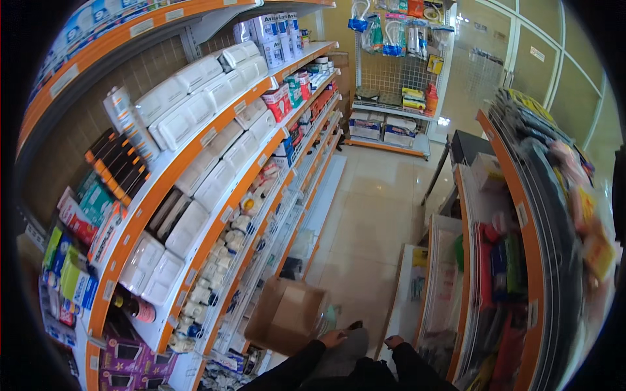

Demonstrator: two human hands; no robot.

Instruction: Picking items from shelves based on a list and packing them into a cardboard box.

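Observation:
Close to the right edge of an open cardboard box (286, 315) is my left hand (334, 337), low in the view. A clear plastic item (326, 317) lies between the box and this hand; whether the fingers touch it cannot be told. My right hand (394, 341) is by the lower shelf on the right, its fingers curled, with no object visible in it. Dark sleeves cover both arms. Part of the box's inside is visible, with a paler flap or panel in it.
Orange-edged shelves (217, 124) with white packs (183, 115) rise on the left. Shelves with bagged goods (530, 146) stand on the right. A tiled floor (359, 215) runs between them to a wire-grid rack (386, 78) and glass doors (528, 58).

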